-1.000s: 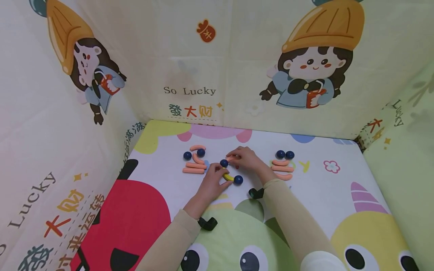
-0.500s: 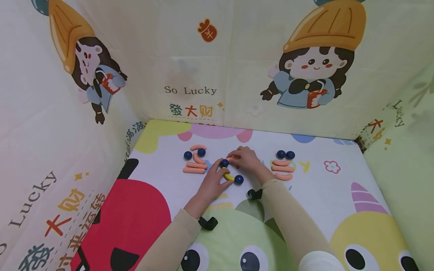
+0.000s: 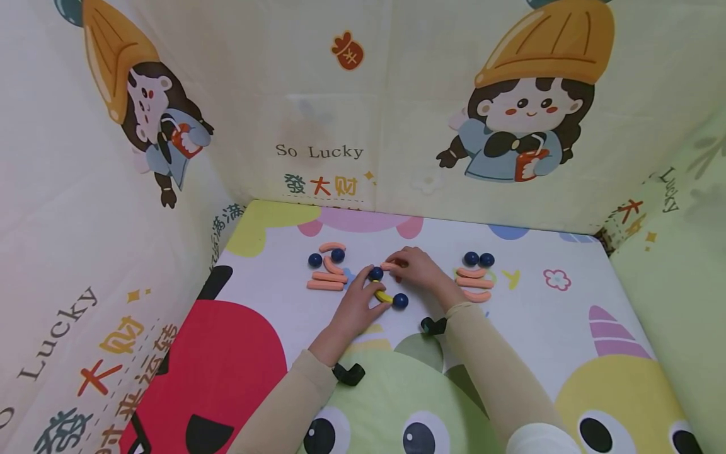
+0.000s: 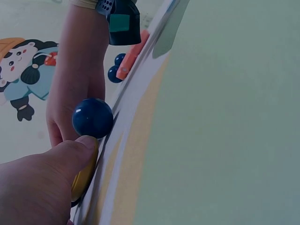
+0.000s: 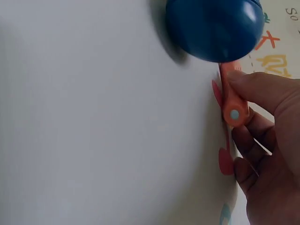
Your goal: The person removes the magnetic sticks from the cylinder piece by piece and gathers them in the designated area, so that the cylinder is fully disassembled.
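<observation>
In the head view my left hand [image 3: 353,308] pinches a yellow curved magnetic rod [image 3: 384,296]. One blue ball [image 3: 400,301] sits at its near right end, and another blue ball [image 3: 375,273] lies by the left fingertips at the other end. The left wrist view shows the thumb on the yellow rod [image 4: 85,178] right below a ball [image 4: 92,118]. My right hand [image 3: 418,270] holds an orange magnetic rod [image 3: 388,266] between thumb and fingers, its tip against or very close to the upper ball. A pale disc marks the rod's end [image 5: 235,114] in the right wrist view.
To the left lie several orange rods [image 3: 325,285] with two blue balls [image 3: 314,260]. On the right are two more blue balls [image 3: 471,258] above three orange rods [image 3: 474,284]. Printed cloth walls [image 3: 408,189] border the table's back and sides.
The right hand has shifted very slightly to the right, and more of the orange rod shows. The left hand and the yellow rod stay in place.
</observation>
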### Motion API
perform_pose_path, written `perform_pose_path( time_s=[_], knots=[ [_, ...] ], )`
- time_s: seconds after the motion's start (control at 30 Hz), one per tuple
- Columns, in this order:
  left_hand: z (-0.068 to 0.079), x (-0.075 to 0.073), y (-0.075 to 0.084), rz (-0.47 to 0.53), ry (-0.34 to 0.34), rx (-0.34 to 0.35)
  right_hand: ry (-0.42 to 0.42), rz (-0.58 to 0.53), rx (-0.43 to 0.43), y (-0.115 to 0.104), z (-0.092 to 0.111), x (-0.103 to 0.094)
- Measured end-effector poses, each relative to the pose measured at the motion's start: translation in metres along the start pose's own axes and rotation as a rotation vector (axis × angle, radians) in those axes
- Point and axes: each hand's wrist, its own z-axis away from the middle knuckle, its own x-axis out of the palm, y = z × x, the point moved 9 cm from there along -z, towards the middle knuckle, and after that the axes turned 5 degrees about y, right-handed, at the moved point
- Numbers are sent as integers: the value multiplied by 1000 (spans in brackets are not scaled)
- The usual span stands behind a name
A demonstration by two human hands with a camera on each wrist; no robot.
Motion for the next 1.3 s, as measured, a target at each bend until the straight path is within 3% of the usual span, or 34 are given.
perform_pose_path(
  time_s=[0.23,0.47,0.67,0.9,1.1,1.3],
  knots=[
    [0,0,0,-1,-2,-1,25,-13,-29,0,7,-8],
    [-1,2,-2,-5,-28,-26,38,33,9,9,18,-21],
    [-1,0,-2,2,-16,-22,93,57,36,16,34,-45],
    [-2,1,-3,6,-19,-25,123,43,103,30,68,-76],
    [-2,3,-3,4,-38,-38,186,31,145,57,96,-100],
    [-2,2,-2,18,-46,-45,223,-6,251,93,123,-117]
  ],
)
